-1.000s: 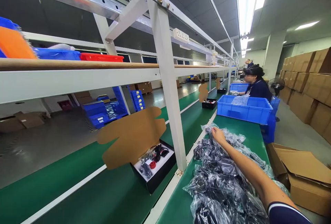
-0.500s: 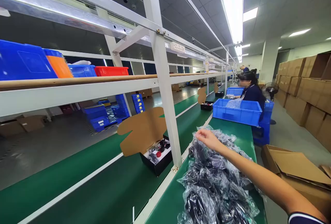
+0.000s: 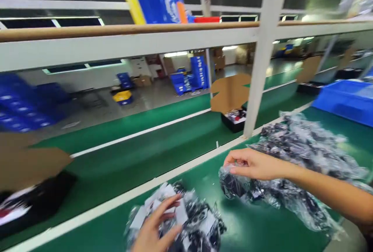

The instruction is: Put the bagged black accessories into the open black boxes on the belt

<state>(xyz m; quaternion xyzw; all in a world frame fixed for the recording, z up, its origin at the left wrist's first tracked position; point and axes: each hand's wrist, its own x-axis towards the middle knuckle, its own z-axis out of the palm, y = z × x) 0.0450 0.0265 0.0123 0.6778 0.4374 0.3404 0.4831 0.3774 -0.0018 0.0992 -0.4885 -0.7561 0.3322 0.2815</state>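
Observation:
My right hand (image 3: 249, 163) pinches the top of a clear plastic bag (image 3: 233, 182) with something dark inside, possibly a black adapter or cable. The bag is at the near-left end of a large pile of similar bags (image 3: 305, 143) on the green work surface. At the bottom, my left hand (image 3: 159, 226) has its fingers apart over a smaller heap of clear bags (image 3: 201, 221) with dark contents and white paper-like pieces. Whether its fingertips touch the heap, I cannot tell.
A green conveyor (image 3: 140, 147) runs alongside, carrying an open black box (image 3: 234, 124) and another black box (image 3: 40, 197) at left. A white post (image 3: 262, 58) rises at the surface's edge under a shelf (image 3: 131, 44). A blue bin (image 3: 344, 100) stands at right.
The view has swung left and down. My left hand and the smaller heap have come into view. My right hand, earlier over the large pile, now grips a bag at its near end.

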